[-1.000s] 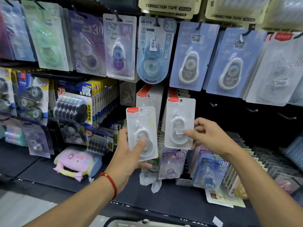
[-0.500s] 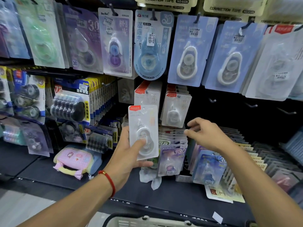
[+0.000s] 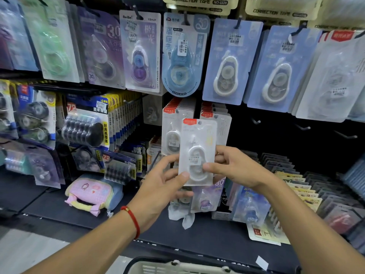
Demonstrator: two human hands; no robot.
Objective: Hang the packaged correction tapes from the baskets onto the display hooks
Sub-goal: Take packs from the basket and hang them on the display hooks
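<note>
One white correction tape pack (image 3: pixel 197 153) is held upright in front of the display rack's middle row, before two hooked stacks of matching packs (image 3: pixel 171 123). Left hand (image 3: pixel 164 186) and right hand (image 3: pixel 235 167) each pinch its lower edge. One basket (image 3: pixel 177 266) sits below.

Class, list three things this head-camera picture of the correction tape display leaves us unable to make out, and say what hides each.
1. Head view: the basket is cut off by the bottom edge, so its contents are unseen.
2. Head view: the small print on the white correction tape pack is too blurred to read.
3. Head view: the hook behind that pack is hidden by the pack, the left hand and the right hand.
</note>
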